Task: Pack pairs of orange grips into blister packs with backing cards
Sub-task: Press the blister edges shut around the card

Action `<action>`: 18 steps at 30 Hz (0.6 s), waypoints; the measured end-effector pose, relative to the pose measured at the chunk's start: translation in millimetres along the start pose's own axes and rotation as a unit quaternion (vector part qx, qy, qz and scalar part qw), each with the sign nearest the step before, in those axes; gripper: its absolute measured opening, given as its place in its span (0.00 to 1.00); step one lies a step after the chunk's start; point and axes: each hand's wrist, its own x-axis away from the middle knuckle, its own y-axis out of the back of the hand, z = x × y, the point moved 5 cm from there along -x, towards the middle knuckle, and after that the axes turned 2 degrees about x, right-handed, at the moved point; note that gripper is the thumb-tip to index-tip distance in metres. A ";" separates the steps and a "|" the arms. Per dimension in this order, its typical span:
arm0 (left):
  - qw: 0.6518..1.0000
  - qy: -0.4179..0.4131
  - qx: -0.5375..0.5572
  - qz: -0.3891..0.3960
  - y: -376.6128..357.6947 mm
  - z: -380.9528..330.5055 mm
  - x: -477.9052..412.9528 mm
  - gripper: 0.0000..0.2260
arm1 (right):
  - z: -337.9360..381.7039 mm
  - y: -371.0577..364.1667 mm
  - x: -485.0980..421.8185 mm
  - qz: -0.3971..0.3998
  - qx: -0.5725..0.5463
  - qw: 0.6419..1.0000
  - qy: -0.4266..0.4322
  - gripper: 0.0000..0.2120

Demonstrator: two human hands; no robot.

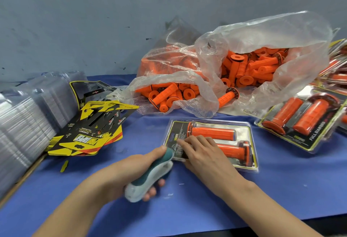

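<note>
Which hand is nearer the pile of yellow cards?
Left. The left hand, gripping a tool, is below and right of the cards; the right hand rests farther right on the blister pack.

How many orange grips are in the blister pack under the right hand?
2. The far grip lies along the back edge of the blister pack; the near grip is partly covered by the right hand. None looks hidden.

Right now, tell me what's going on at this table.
A person is working on a blister pack holding two orange grips over a backing card. The right hand presses flat on its left end; the left hand grips a teal-and-white hand tool at that edge. Loose grips fill the plastic bag behind, spare cards lie left, finished packs right.
</note>
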 end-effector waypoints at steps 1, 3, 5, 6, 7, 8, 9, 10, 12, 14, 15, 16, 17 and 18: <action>0.996 0.009 -0.074 -0.039 16.0 3.7 4.7 0.35 | -0.7 -1.2 1.4 -0.002 0.004 1.000 0.008 0.14; 0.954 0.000 -0.237 -0.181 47.3 7.7 12.0 0.34 | 0.3 -3.2 3.6 -0.008 0.009 1.000 0.022 0.08; 0.847 -0.016 -0.401 -0.348 68.7 6.9 14.6 0.30 | 2.2 -4.7 4.4 -0.016 0.008 0.999 0.028 0.08; 0.804 -0.022 -0.444 -0.396 72.7 6.4 15.2 0.29 | 3.3 -4.9 4.7 -0.020 0.008 0.999 0.029 0.08; 0.780 -0.023 -0.463 -0.419 73.1 5.4 15.4 0.27 | 4.0 -4.6 5.2 -0.023 0.007 0.999 0.031 0.07; 0.761 -0.020 -0.485 -0.431 72.2 5.7 14.2 0.27 | 4.6 -3.6 5.7 -0.026 0.007 0.999 0.034 0.07; 0.733 -0.019 -0.515 -0.444 69.4 4.5 14.0 0.26 | 5.3 -2.1 6.6 -0.029 0.006 0.999 0.039 0.07; 0.702 -0.026 -0.543 -0.460 66.4 0.9 14.9 0.25 | 6.1 0.2 7.6 -0.033 0.000 0.998 0.045 0.06; 0.679 -0.112 -0.526 -0.501 60.5 -10.1 18.5 0.23 | 8.0 7.1 9.6 -0.043 -0.021 0.997 0.060 0.06; 0.706 -0.225 -0.439 -0.508 52.6 -17.1 18.1 0.21 | 11.0 15.1 11.9 -0.054 -0.039 0.995 0.074 0.06; 0.766 -0.254 -0.358 -0.470 48.4 -20.2 14.4 0.21 | 12.5 18.9 13.7 -0.060 -0.045 0.994 0.078 0.06; 0.838 -0.259 -0.254 -0.407 41.8 -21.5 9.0 0.21 | 14.8 22.4 15.5 -0.064 -0.049 0.993 0.082 0.06; 0.897 -0.240 -0.155 -0.338 31.8 -21.2 3.0 0.23 | 16.9 25.6 17.4 -0.067 -0.053 0.993 0.087 0.06; 0.935 -0.211 -0.079 -0.275 19.7 -18.8 -4.0 0.24 | 19.0 28.3 19.1 -0.068 -0.059 0.992 0.092 0.06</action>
